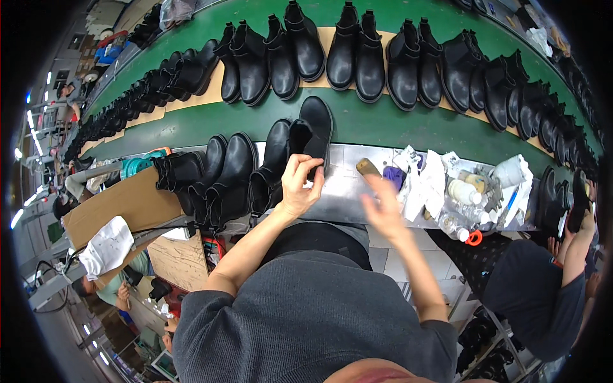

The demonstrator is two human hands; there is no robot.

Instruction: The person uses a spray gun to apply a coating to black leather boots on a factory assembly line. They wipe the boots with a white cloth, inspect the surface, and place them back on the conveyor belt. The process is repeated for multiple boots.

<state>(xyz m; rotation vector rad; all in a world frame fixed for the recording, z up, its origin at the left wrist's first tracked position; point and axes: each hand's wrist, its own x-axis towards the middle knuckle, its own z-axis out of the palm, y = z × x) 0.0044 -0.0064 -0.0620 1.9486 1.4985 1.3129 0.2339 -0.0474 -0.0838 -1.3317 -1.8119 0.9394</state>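
left hand (300,186) is pinching the near end of a black boot (320,121), thumb and fingers apparently closing around dark leather. in the head view, that boot is resting across the join between the green surface (396,131) and the metal ledge (345,198), toe pointing away, so its near end is probably being kept within easy reach; the hold is likely steadying it while leaving the toe uncovered. right hand (384,207) is showing as a blur above the ledge, fingers hovering near a small tan object (368,167) (perhaps the end of a tool, though the smear is making that hard to judge); whether it is grasping anything or hanging loose, one cannot tell. farther right, a purple item (394,178), crumpled white tissues (435,182) and plastic bottles (464,191) are crowding the ledge, presumably sitting on that side to suit the right hand. nearby boots (237,166) are clustering left of the pinched one, toes away as well. beyond, a long row of boots (345,54) is standing on tan sheeting (207,96), which is probably protecting the soles, with toes facing the person.
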